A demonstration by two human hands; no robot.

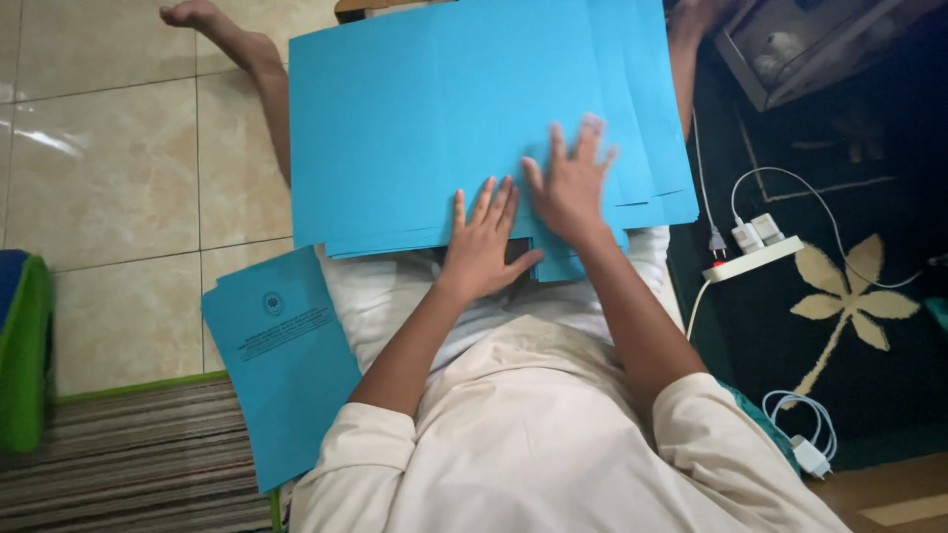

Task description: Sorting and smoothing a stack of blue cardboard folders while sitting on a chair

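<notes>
A: Blue sheets (444,109)?
B: Stacked on lap, long axis left-right, edges fanned rightward.
A: Hands?
B: Left hand (484,237), right hand (571,183) flat on the stack, fingers spread, gripping nothing.

Left hand (481,240), right hand (570,184) flat on blue paper stack (434,109) — printed blue sheet (281,355) beside lap.

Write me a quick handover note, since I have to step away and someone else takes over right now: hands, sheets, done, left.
Left hand: flat, fingers spread, pressing the near edge of the blue sheet stack on the lap.
Right hand: flat on the same stack, beside the left, holding nothing.
Printed blue sheet: lies apart on the floor at the person's left.
Done: one sheet set aside, by the look of it.
Left: the stack on the lap, its edges fanned unevenly at the right.
</notes>
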